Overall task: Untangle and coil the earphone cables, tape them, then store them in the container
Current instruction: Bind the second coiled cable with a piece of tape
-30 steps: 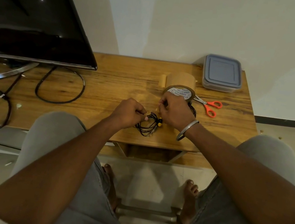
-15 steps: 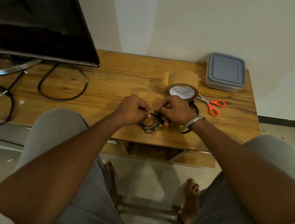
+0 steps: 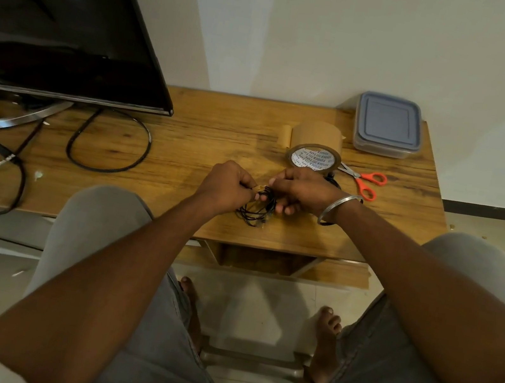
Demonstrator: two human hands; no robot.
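Nearest the camera, knees in grey trousers frame the front edge of the wooden tabletop (image 3: 185, 143). Taking the brown packing tape roll (image 3: 313, 162) as the landmark, both hands meet just nearer than it, over the black earphone cable coil (image 3: 254, 215).

The left hand (image 3: 229, 184), nearer than the roll and to its left, has a closed grip. Its fingers are curled, and thumb and fingertips pinch the top of the coil, where a small tan scrap (image 3: 259, 187) shows, probably a cut strip of tape. The right hand (image 3: 304, 193), directly in front of the roll and wearing a silver bangle (image 3: 338, 209), is closed too, pinching the same spot from the other side. The loops hang below both hands towards the tabletop.

The cable looks coiled already, so the step in hand seems to be the taping. The next move calls for wrapping the strip right round the bundle and pressing it onto itself, keeping the pinch so the loops do not spring apart.

Orange-handled steel scissors (image 3: 363, 181) lie just right of the roll. Beyond the roll, to its right, sits the square clear plastic container with a grey-blue lid (image 3: 387, 128). The lid is on, and I cannot tell what is inside; it must come off before the coil can go in.

Far left of the roll stand a black flat screen (image 3: 55, 24) and a looped black power cord (image 3: 111, 147)
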